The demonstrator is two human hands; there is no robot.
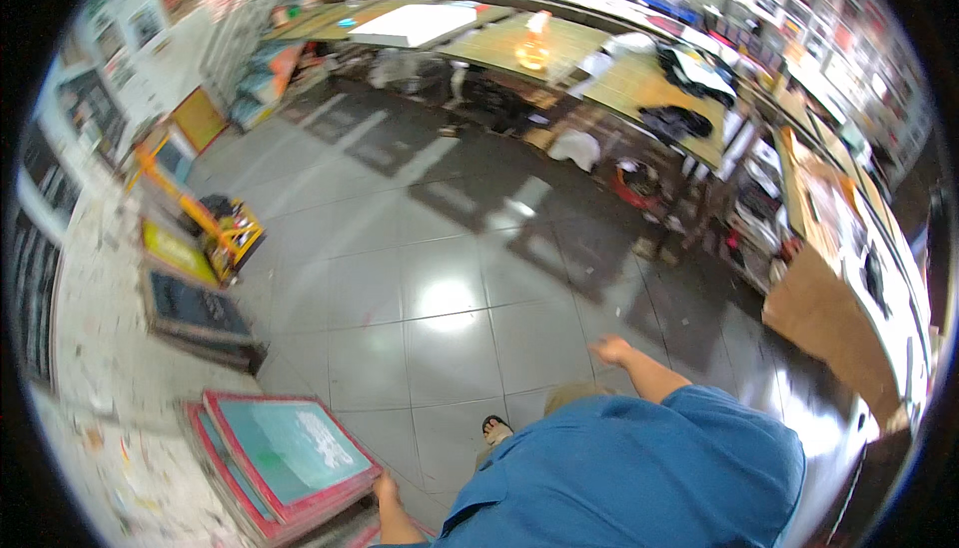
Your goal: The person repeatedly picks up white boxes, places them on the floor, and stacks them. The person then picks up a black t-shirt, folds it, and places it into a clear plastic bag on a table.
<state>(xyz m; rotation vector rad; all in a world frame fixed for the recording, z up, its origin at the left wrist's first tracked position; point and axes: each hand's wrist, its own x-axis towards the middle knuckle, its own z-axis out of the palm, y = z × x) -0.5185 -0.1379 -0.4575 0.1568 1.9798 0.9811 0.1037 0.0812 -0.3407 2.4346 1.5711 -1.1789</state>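
Note:
At the lower left, a silkscreen with a red frame and teal mesh (281, 454) leans on a stack of similar screens. Its mesh carries a pale white design. My left hand (386, 486) grips the near right corner of that red frame, with the fingers partly hidden behind it. My right hand (613, 349) hangs out in front of my body above the grey tiled floor (449, 353), touching nothing. Blur hides how far its fingers are curled, and no object shows in it.
Dark framed screens (202, 312) and a yellow stand (225, 237) line the left wall. Across the room runs a long worktable (494, 42) with a spray bottle (533, 44) and dark cloth (674, 122). Brown cardboard (828, 331) juts from the right-hand table.

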